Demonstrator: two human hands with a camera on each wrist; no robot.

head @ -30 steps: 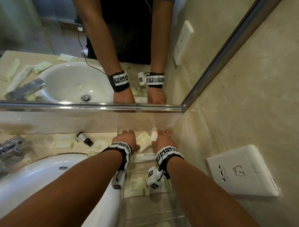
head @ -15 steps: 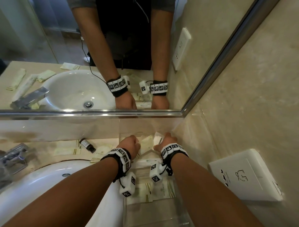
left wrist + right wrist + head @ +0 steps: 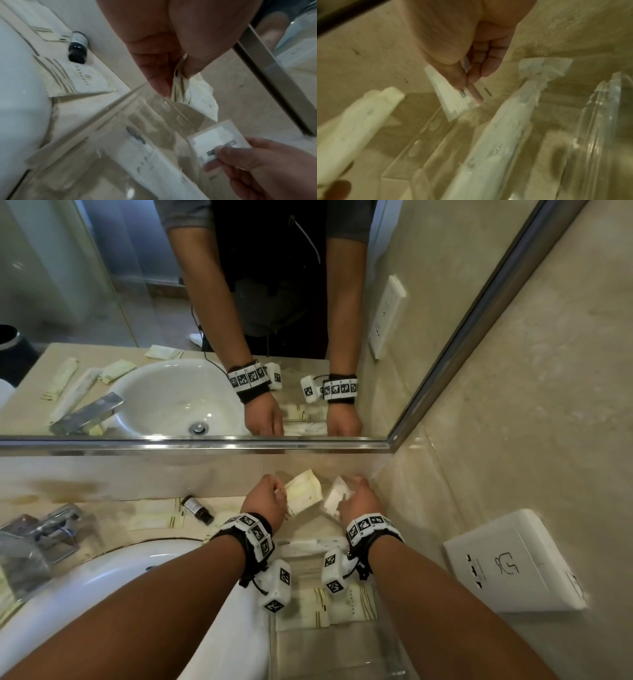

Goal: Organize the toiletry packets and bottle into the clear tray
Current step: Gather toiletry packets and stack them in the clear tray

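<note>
A beige stone bathroom desk (image 3: 150, 510) runs under a wide mirror (image 3: 205, 337), with a white sink (image 3: 113, 587) at the lower left of the head view. Nearest the camera, low in that view, the clear tray (image 3: 387, 642) already holds two gold-striped packets (image 3: 325, 604) and a long white sachet (image 3: 308, 543) across a divider. Above these, at mid-frame, the left hand (image 3: 265, 501) pinches a cream packet (image 3: 305, 494) by its serrated edge between thumb and fingers (image 3: 157, 81), while the right hand (image 3: 359, 501) pinches a small white packet (image 3: 337, 494) at its end; both hang over the tray's far section. Further left, the dark bottle (image 3: 198, 510) lies on its side on the desk beside more flat packets (image 3: 156, 517).

The packets look light, thin and floppy, so a pinch at the crimped seam suits them; the film is probably slippery. The bottle seems rigid and round, liable to roll, best taken round its body.

Against the earlier frames, both hands have lifted from the tray floor, and the two packets now stand clear and raised, though blur hides exactly how high.
</note>
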